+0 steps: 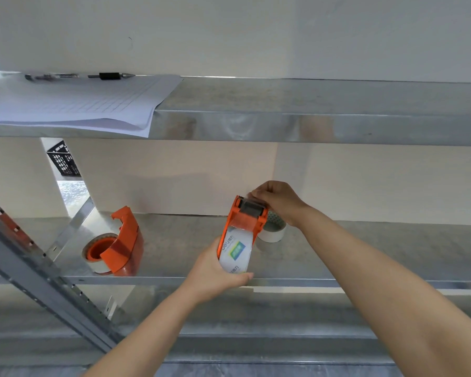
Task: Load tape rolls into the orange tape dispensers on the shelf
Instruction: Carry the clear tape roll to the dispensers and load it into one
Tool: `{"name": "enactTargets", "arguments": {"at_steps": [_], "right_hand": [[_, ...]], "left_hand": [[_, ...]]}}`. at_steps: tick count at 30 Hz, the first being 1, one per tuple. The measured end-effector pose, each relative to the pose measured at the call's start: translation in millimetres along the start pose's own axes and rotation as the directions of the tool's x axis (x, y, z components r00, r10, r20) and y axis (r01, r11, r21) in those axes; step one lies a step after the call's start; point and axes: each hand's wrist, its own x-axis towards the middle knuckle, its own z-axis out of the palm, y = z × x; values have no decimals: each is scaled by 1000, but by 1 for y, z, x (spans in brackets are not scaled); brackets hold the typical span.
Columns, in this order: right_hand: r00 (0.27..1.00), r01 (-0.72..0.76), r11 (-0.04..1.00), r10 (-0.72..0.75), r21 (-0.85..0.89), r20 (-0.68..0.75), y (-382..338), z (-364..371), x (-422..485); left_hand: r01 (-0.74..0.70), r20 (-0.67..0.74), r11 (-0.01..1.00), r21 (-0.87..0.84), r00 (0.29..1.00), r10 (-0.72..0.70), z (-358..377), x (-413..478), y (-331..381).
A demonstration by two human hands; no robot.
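My left hand (215, 273) grips the rear of an orange tape dispenser (246, 217) that holds a tape roll (235, 253) with a printed label. I hold it tilted above the middle metal shelf (365, 257). My right hand (272, 201) pinches something at the dispenser's roller end, likely the clear tape end. A second orange dispenser (121, 243) with a roll in it lies on its side at the shelf's left. A loose white tape roll (273, 231) sits on the shelf behind the held dispenser, partly hidden by it.
The upper metal shelf (310, 115) carries sheets of lined paper (74, 104) and two pens (110, 76) at its left. A slanted steel upright (38, 278) crosses the lower left. A black crate (64, 160) shows behind the shelves.
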Motion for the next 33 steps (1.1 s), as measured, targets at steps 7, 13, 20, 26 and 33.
{"name": "enactTargets", "arguments": {"at_steps": [7,13,20,26,33], "right_hand": [[1000,18,1000,-18,11,-15,-9,-2,3],[897,-414,892,366,183,248,-10,2,-4],[721,-659,719,521,220,456,13,-6,-9],[743,-628,749,496,211,449,30,7,-14],[870,-489,725,363,485,333,65,26,-42]], "left_hand": [[5,-14,993,-116,1000,-7,6,-7,-2],[-20,-83,991,-134,996,9,9,-10,-2],[-25,-23,990,-136,999,23,7,-15,-8],[-22,-68,950,-311,998,0,8,-11,-2],[26,-87,721,-692,989,-120,-9,10,5]]}}
